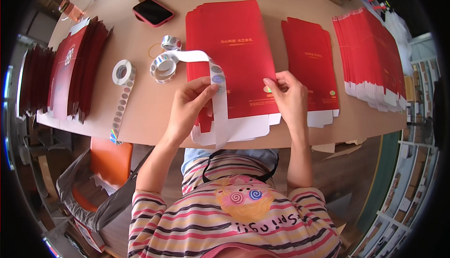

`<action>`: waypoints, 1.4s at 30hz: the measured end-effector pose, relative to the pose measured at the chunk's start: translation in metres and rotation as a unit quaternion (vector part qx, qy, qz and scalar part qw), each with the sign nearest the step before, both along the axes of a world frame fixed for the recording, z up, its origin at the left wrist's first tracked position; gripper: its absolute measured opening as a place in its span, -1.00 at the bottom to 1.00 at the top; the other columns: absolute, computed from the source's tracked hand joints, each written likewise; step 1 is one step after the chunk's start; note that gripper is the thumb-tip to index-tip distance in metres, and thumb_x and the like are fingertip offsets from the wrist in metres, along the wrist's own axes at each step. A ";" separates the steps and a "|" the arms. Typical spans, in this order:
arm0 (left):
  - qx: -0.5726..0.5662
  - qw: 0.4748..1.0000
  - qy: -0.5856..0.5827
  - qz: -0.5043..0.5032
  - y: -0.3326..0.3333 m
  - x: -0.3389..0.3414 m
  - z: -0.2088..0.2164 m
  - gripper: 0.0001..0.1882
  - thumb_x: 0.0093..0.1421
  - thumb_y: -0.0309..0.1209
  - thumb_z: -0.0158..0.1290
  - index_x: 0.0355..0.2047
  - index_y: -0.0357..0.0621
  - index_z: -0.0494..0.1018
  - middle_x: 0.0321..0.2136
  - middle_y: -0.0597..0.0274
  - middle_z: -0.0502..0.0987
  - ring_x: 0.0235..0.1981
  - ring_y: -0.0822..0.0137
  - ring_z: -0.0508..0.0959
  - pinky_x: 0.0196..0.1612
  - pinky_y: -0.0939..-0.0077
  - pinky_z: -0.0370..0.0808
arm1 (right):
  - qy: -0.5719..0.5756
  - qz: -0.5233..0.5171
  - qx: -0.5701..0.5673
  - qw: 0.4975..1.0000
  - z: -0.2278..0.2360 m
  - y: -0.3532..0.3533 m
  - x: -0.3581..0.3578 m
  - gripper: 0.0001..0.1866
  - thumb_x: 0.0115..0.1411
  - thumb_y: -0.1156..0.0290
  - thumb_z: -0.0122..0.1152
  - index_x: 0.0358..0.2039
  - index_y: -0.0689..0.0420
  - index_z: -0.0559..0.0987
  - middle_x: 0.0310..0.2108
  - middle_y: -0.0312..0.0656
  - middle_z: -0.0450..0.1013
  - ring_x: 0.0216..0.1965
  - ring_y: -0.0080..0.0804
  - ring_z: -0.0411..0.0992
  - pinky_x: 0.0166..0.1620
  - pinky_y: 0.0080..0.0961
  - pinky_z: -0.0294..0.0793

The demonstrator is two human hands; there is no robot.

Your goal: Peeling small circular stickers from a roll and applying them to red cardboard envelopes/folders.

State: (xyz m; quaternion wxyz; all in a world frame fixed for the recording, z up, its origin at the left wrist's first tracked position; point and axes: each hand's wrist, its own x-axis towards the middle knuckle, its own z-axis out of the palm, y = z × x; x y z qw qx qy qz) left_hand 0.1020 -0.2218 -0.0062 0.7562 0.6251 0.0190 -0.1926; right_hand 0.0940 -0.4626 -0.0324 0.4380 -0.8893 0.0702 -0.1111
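Observation:
In front of me lies a stack of flat red cartons (pixel 229 28) with white flaps at the near edge. My left hand (pixel 193 99) pinches a strip of round silvery stickers (pixel 217 70) over the stack's left part; its white backing hangs down past the flaps. The strip runs back to a loosely coiled roll (pixel 163 68). At the top carton's right edge, my right hand (pixel 289 96) has its thumb beside a small shiny sticker (pixel 267 89) on the red face. Its fingers curl at the carton's edge; whether they grip it is hard to see.
A smaller red carton pile (pixel 309 56) lies to the right, with a fanned row of cartons (pixel 368 52) beyond. Red cartons (pixel 79 70) stand at left. Another sticker roll (pixel 123 73), a smaller roll (pixel 171 42) and a phone (pixel 153 12) are nearby. An orange chair (pixel 111 159) sits below the table.

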 end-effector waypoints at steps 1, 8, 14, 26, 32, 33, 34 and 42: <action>0.004 1.000 0.001 0.007 0.004 0.000 -0.002 -0.80 0.32 -0.36 0.06 -0.31 -0.26 0.54 -0.48 0.35 0.55 -0.55 0.59 0.47 -0.49 0.68 0.37 | -0.021 -0.017 -0.032 0.999 0.005 0.003 -0.001 -0.70 0.11 0.24 0.38 -0.42 0.20 0.51 -0.54 -0.19 0.55 -0.55 -0.29 0.51 -0.42 -0.41 0.47; -0.049 0.998 -0.033 0.023 0.010 -0.003 -0.010 -0.82 0.32 -0.38 0.05 -0.27 -0.26 0.53 -0.42 0.30 0.56 -0.43 0.52 0.54 -0.41 0.61 0.46 | -0.025 -0.032 0.193 0.980 0.034 -0.038 -0.020 -0.78 0.28 0.34 0.22 -0.17 0.21 0.55 -0.44 -0.36 0.48 -0.38 -0.65 0.44 -0.28 -0.68 0.38; -0.072 0.997 -0.004 -0.035 0.011 -0.002 -0.001 -0.70 0.34 -0.30 0.02 -0.21 -0.38 0.53 -0.29 0.08 0.62 -0.28 0.29 0.65 -0.12 0.41 0.60 | -0.017 -0.202 0.048 0.978 0.025 -0.173 -0.050 -0.58 0.29 0.21 0.21 -0.01 0.29 0.52 -0.38 -0.21 0.53 -0.33 -0.60 0.44 -0.14 -0.59 0.41; 0.036 0.996 -0.065 -0.055 -0.004 -0.017 -0.006 -0.67 0.35 -0.29 0.02 -0.23 -0.39 0.58 -0.39 0.23 0.64 -0.35 0.58 0.55 -0.27 0.65 0.50 | -0.269 0.119 -0.144 0.945 0.029 0.068 -0.025 -0.78 -0.07 0.53 0.42 -0.34 0.06 0.65 -0.36 -0.38 0.51 -0.33 -0.44 0.47 -0.24 -0.43 0.32; 0.088 0.992 -0.089 -0.005 -0.007 -0.011 -0.023 -0.52 0.34 -0.25 0.02 -0.64 -0.37 0.49 -0.81 0.46 0.28 -0.70 0.69 0.20 -0.68 0.56 0.12 | -0.321 0.161 -0.249 0.900 0.028 0.070 -0.028 -0.83 -0.05 0.52 0.39 -0.37 0.09 0.64 -0.39 -0.40 0.50 -0.36 -0.51 0.47 -0.29 -0.48 0.27; 0.087 0.992 -0.088 -0.005 -0.007 -0.010 -0.023 -0.52 0.34 -0.25 0.02 -0.64 -0.37 0.49 -0.81 0.46 0.28 -0.70 0.69 0.20 -0.68 0.56 0.12 | -0.348 0.151 -0.280 0.882 0.025 0.071 -0.029 -0.84 -0.04 0.52 0.38 -0.38 0.10 0.64 -0.40 -0.41 0.50 -0.37 -0.51 0.47 -0.30 -0.49 0.26; 0.103 0.990 -0.091 -0.007 -0.007 -0.010 -0.020 -0.51 0.34 -0.24 0.02 -0.67 -0.36 0.46 -0.81 0.46 0.28 -0.70 0.69 0.20 -0.69 0.56 0.12 | -0.355 0.146 -0.289 0.877 0.023 0.071 -0.030 -0.83 -0.05 0.53 0.38 -0.38 0.10 0.63 -0.40 -0.41 0.49 -0.38 -0.53 0.47 -0.30 -0.49 0.25; 0.096 0.993 -0.066 -0.015 -0.006 -0.010 -0.026 -0.50 0.35 -0.22 0.01 -0.64 -0.36 0.50 -0.79 0.41 0.37 -0.70 0.68 0.26 -0.68 0.56 0.18 | -0.291 0.185 -0.180 0.921 0.028 0.064 -0.031 -0.84 -0.07 0.55 0.40 -0.43 0.11 0.62 -0.35 -0.36 0.52 -0.32 -0.44 0.49 -0.29 -0.47 0.31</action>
